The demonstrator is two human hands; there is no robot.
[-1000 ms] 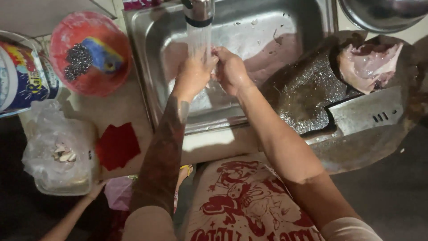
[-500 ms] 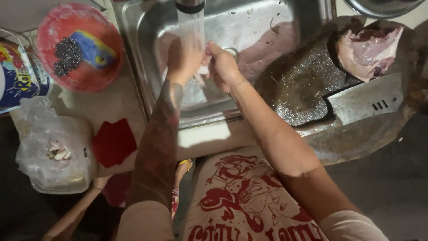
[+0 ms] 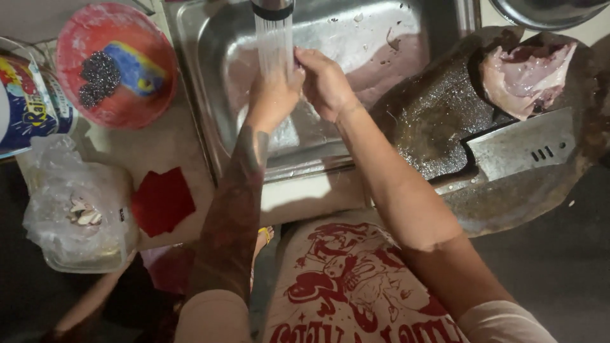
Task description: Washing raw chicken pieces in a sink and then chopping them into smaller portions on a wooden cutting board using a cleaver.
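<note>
My left hand [image 3: 272,95] and my right hand [image 3: 325,81] are pressed together over the steel sink [image 3: 381,38], under the stream of water from the tap [image 3: 273,9]. Neither hand holds anything that I can see; the fingers are partly hidden by the water and by each other. To the right lies a round dark chopping block [image 3: 445,121] with a piece of raw meat [image 3: 524,76] and a cleaver [image 3: 521,149] on it.
A red bowl [image 3: 70,101] with a steel scourer and a blue-yellow sponge sits on the counter at left. A printed container [image 3: 25,105], a clear plastic bag [image 3: 76,203] and a red cloth [image 3: 162,200] lie nearby. A metal bowl [image 3: 546,9] is at top right.
My hands have stayed under the running water, rubbing against each other; the view has shifted slightly lower over the sink.
</note>
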